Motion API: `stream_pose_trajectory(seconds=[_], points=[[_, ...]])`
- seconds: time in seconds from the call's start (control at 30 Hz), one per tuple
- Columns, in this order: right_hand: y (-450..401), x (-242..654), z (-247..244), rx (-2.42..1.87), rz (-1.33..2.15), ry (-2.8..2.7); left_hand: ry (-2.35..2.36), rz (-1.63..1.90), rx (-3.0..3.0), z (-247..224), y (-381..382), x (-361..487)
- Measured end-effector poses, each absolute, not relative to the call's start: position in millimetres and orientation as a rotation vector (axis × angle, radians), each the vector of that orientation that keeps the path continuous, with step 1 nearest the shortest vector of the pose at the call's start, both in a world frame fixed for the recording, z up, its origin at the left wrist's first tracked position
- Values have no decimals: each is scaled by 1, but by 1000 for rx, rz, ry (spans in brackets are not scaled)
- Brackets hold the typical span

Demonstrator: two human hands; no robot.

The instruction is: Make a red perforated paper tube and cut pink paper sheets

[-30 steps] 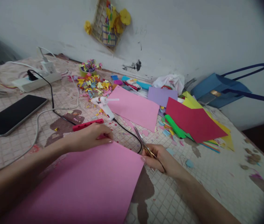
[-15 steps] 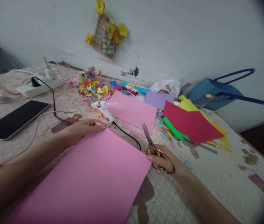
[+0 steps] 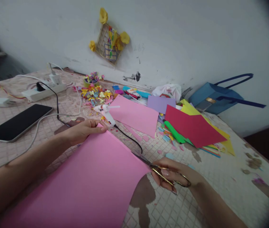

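Observation:
A large pink sheet of paper spreads across the front of the view. Its far corner is pinched between the thumb and fingers of my left hand. My right hand has its fingers through the gold handles of a pair of scissors. The scissor blades lie along the sheet's far right edge, pointing left toward my left hand. One blade shows above the paper; whether the other is beneath it is hidden. Just beyond the sheet rests a white glue gun with its black cord.
A phone and a power strip with cables lie at left. Paper scraps are heaped at the back. Another pink sheet, a red sheet and a green marker-like piece lie behind. A blue bag stands against the wall.
The scissors have swung from pointing up beside the sheet to lying along its far edge, their handles spread wider. My right hand moved slightly down and right. My left hand keeps its pinch.

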State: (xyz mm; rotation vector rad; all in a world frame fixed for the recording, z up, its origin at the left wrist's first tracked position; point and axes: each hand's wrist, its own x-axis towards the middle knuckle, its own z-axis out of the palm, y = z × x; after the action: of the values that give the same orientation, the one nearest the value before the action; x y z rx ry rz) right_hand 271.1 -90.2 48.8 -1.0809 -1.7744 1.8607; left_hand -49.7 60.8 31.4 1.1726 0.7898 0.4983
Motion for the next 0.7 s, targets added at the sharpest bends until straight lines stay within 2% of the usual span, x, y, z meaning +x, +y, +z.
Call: stream_pose_trajectory(seconds=[0.7], points=[[-82,283,54,-1365,1821,-1822,886,549,1205,36,61,-52]])
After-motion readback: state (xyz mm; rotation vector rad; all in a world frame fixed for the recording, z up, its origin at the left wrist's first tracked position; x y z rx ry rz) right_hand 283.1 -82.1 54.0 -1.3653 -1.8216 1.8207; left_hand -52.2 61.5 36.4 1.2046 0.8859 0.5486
